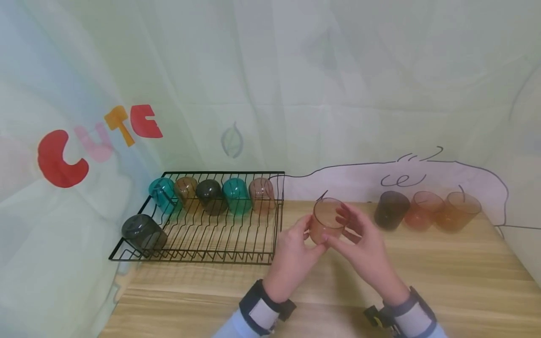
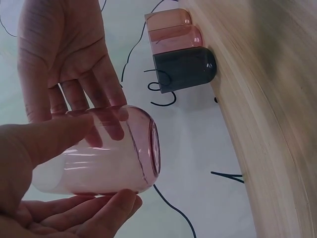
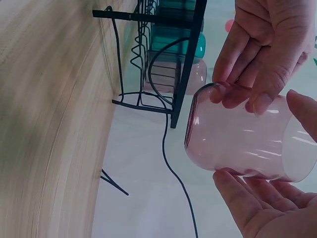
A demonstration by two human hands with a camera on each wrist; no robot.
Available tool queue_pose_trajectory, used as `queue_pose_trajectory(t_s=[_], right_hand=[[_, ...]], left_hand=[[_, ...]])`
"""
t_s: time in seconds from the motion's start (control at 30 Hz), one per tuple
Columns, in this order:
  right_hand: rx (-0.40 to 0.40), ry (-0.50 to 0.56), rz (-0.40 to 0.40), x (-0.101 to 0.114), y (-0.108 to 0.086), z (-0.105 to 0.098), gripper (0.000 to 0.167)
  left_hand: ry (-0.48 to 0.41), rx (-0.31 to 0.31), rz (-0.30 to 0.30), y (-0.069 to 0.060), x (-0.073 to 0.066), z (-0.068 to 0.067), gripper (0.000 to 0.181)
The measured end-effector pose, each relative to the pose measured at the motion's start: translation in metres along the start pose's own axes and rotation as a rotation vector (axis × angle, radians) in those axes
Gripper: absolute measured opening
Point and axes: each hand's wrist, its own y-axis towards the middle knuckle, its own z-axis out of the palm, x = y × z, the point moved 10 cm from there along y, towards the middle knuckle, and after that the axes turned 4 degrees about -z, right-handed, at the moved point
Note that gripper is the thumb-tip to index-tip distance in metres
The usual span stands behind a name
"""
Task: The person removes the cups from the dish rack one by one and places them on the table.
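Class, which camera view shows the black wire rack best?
The head view: nearly the whole black wire rack shows, with six cups on it. The right wrist view catches only part, turned sideways; the left wrist view shows none.

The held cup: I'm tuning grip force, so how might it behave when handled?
The held cup is probably stiff: its rim looks evenly round between the left hand and right hand. It may be slippery, since its smooth wall shows glossy streaks. Laid on its side, it would likely roll, given its rounded body.
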Motion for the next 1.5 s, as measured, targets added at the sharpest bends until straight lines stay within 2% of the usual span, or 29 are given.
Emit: queue_pose_trajectory(t_s=[0.27,0.53,0.67,0.87,1.07,1.17,1.3,1.5], right_hand=[[0.002,-0.021,0.002,0.0,0.0,0.002,0.074],[0.012,-0.024,-0.011,-0.005,0.003,0.004,0.074],[0.0,-0.044,-0.007,-0.017,0.006,0.002,0.076],[-0.064,-0.087,0.038,-0.04,0.013,-0.014,0.076],[-0.139,-0.166,0.065,-0.059,0.021,-0.03,0.08],[-0.165,-0.198,0.089,-0.071,0.025,-0.036,0.082],[-0.192,-0.196,0.129,-0.085,0.029,-0.041,0.081],[-0.191,-0.183,0.174,-0.101,0.032,-0.042,0.08]], left_hand=[[-0.017,0.008,0.006,0.0,0.002,0.002,0.063],[0.055,-0.004,-0.001,0.001,0.007,-0.002,0.064],[0.062,-0.017,-0.013,0.002,0.007,-0.007,0.067],[0.077,-0.032,-0.026,0.002,0.007,-0.017,0.066],[0.105,-0.074,0.001,0.001,0.006,-0.027,0.064],[0.105,-0.072,-0.001,0.001,0.008,-0.028,0.064],[0.106,-0.065,-0.014,0.001,0.009,-0.029,0.064],[0.121,-0.071,-0.023,0.001,0.012,-0.032,0.064]])
